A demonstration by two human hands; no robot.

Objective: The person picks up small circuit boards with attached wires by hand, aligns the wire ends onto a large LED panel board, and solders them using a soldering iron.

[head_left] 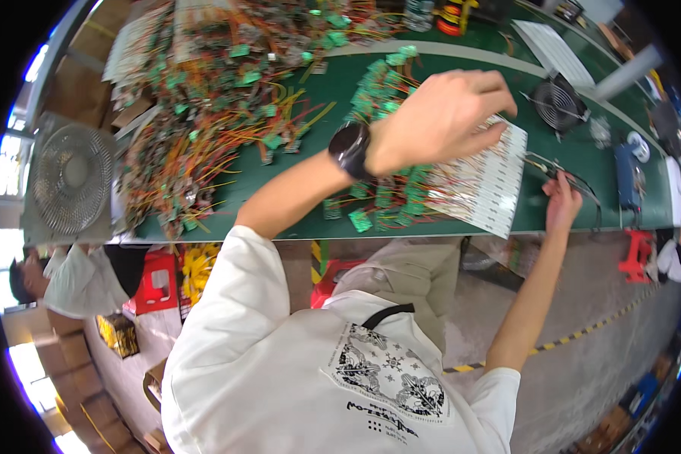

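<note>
My left hand (446, 117), with a black watch on the wrist, is raised over a white panel (499, 189). Its fingers are loosely bent and apart, a little blurred, with nothing visible in them. Rows of small strips mark the panel, and red and yellow wires (454, 189) lie over its left part. Just right of the panel, my right hand (564, 203) is closed in a pinch on what looks like a soldering iron (560, 168) with a dark cable, its tip toward the panel. Small green circuit boards (361, 220) with wires lie left of the panel.
A large heap of wired boards (204, 151) covers the bench's left part. A clear-bladed fan (74, 178) stands at the left end. To the right are a black fan (556, 106), a blue box (626, 175) and a white spool (638, 145). Another person (83, 280) sits at left.
</note>
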